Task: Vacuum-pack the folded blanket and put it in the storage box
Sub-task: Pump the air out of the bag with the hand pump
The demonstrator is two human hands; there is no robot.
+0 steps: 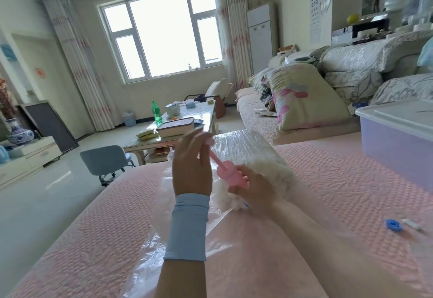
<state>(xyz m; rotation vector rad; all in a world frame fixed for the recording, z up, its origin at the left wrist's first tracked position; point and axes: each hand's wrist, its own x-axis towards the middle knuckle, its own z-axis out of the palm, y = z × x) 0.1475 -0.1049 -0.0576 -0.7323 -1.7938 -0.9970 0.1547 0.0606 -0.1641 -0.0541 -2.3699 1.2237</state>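
A white folded blanket [253,157] lies inside a clear plastic vacuum bag [182,232] on the pink sofa cover. A pink hand pump [230,176] stands on the bag over the blanket. My right hand [255,187] grips the pump's barrel near its base. My left hand [192,166], with a light-blue sleeve on the wrist, holds the plunger handle [208,142], which is pulled up and out. The storage box [398,147], pale purple with a white lid on it, sits at the right on the same surface.
A blue valve cap [394,225] and a small white piece [412,225] lie on the cover at the right. A floral pillow [307,98] leans on the sofa behind. A coffee table [206,119] and a blue chair [105,159] stand beyond the sofa edge.
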